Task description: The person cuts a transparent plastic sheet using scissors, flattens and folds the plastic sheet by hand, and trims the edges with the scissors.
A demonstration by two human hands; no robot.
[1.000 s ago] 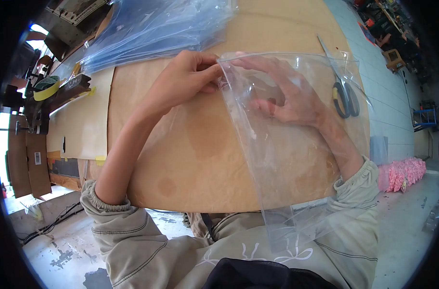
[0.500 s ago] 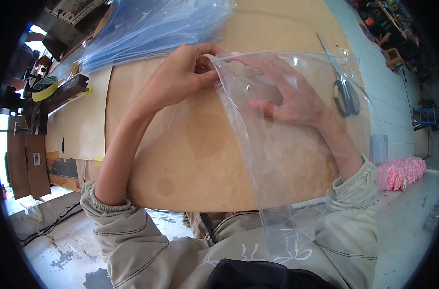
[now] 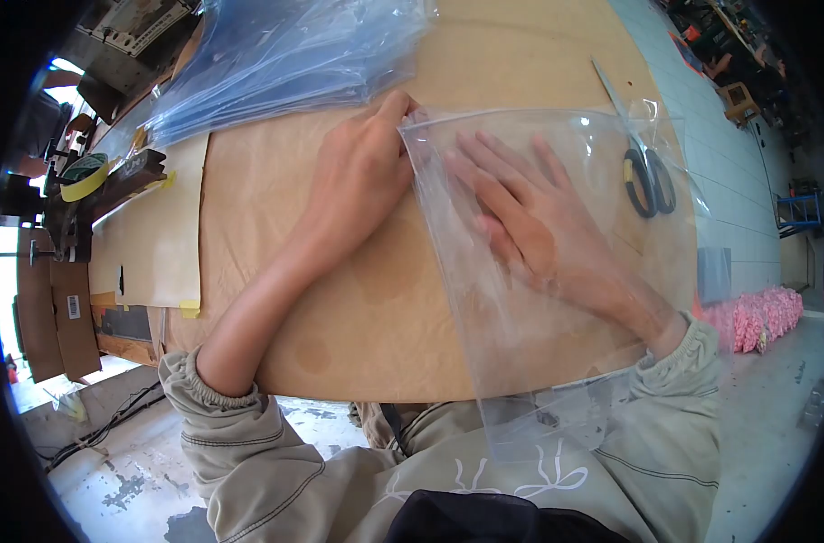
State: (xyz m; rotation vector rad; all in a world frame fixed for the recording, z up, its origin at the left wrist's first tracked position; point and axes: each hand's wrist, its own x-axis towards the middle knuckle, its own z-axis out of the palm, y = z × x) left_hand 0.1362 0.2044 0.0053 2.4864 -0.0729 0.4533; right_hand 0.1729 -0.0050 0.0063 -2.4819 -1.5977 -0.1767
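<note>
A clear plastic sheet or bag (image 3: 484, 317) lies over the right half of the brown-covered table (image 3: 340, 362) and hangs past its front edge. At its upper left corner is my left hand (image 3: 362, 163), fingers closed on the plastic. My right hand (image 3: 530, 213) shows through the clear plastic with its fingers spread; whether it is inside or beneath the plastic I cannot tell. Scissors with black handles (image 3: 647, 181) lie to the right of that hand, seen through the plastic's right part.
A pile of bluish clear plastic (image 3: 285, 63) covers the table's back left. At the left are a clamp-like fixture with a yellow tape roll (image 3: 85, 178) and cardboard (image 3: 68, 308). A pink bundle (image 3: 760, 321) is on the floor at right. People are partly visible at both upper edges.
My left hand has turned, its back now up, still at the plastic's corner. My right hand has flattened, with its fingers stretched under the clear layer. The plastic's top edge has dropped slightly.
</note>
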